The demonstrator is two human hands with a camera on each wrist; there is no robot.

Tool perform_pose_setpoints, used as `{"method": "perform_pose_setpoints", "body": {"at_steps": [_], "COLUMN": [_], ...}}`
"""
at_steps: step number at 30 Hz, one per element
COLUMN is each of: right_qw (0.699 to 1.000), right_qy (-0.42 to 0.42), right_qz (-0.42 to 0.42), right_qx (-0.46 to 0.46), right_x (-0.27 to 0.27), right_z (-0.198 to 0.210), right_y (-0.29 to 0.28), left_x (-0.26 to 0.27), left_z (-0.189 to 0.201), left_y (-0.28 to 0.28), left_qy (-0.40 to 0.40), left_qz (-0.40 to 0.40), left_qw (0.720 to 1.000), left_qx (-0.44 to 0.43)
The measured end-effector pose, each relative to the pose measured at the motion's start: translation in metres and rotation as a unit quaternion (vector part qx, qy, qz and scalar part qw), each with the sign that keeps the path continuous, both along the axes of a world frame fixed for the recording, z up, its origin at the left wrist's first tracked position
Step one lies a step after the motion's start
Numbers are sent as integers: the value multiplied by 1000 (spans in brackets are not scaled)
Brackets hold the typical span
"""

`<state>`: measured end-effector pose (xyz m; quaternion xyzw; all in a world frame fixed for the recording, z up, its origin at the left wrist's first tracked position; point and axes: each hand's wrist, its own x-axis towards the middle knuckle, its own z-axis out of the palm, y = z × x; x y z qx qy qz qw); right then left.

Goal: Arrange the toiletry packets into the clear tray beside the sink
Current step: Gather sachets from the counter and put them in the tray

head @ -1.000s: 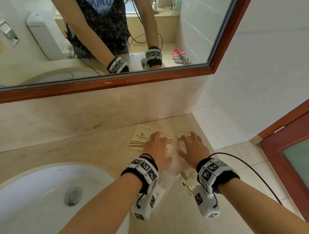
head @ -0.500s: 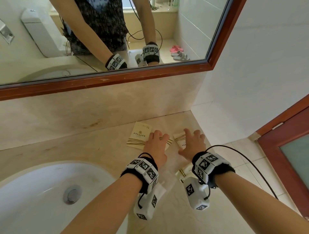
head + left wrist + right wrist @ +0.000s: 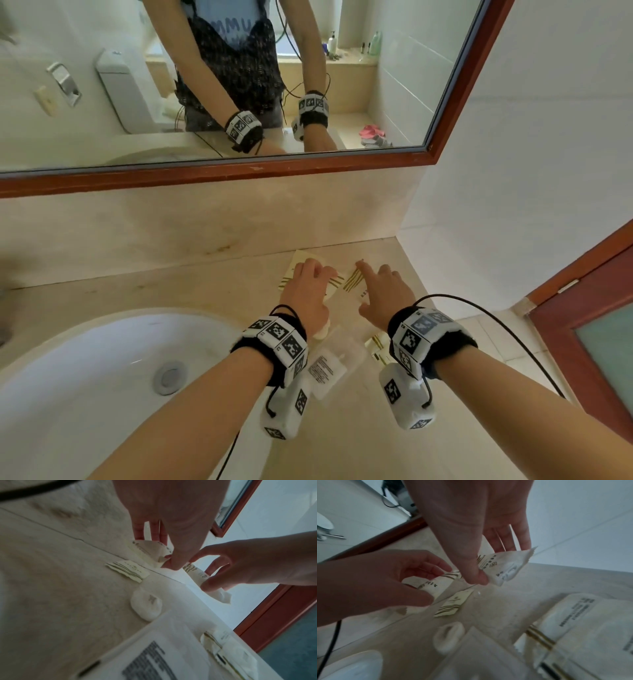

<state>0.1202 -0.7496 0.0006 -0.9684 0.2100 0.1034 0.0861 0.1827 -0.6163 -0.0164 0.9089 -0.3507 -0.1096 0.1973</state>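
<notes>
— While both hands work at the back of the counter (image 3: 212, 291), what is each one doing?

— The left hand (image 3: 306, 291) pinches a cream packet (image 3: 150, 550) with gold stripes, thumb against fingertips, and the packet's edge is lifted off the stone. The right hand (image 3: 383, 294) pinches a second striped packet (image 3: 501, 566) between thumb and fingers; its free end sticks out past the thumb.

— Are the two packets touching?

— From the right wrist view their striped ends meet or overlap between the hands; I cannot tell which.

— Anything else lying there?

— A third, smaller packet (image 3: 452, 604) lies flat on the counter just below the hands, apart from both. A white oval piece (image 3: 146, 606), perhaps a soap, lies near it, just beside the corner of the clear tray (image 3: 356, 346).

— And where is the tray?

— It stands on the counter under the wrists, to the right of the white sink (image 3: 85, 377). A white sachet with black print (image 3: 323, 368) lies in it, and by its right side there is more gold-striped packaging (image 3: 376, 342); whether that lies inside or outside the tray wall I cannot tell.

— What lies behind all this?

— A mirror in a red-brown wooden frame (image 3: 239, 171) hangs above the backsplash.
</notes>
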Motion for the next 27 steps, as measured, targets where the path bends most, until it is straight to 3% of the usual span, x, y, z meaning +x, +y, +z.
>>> {"method": "perform_pose_setpoints", "body": {"at_steps": [6,11,23,27], "right_qw": [997,988,954,937], "right_qy": [-10,-17,-1,42], "right_qz": [77,151,299,346], "right_qx": [1,-1,10,18], "right_x": [-1,10,19,18], "right_z": [20,36,44,35], "right_y": [52,113,280,339], "left_x": [-4,-4,-31,-38], "left_z": [24,38,36,29], "left_y": [74,148,310,370], "left_qy": [-54,-66,-68,-69], "left_qz": [27,106,219,236], "left_qw": [998,992,973,969], "left_qx": [-5,-10,-16,-23]}}
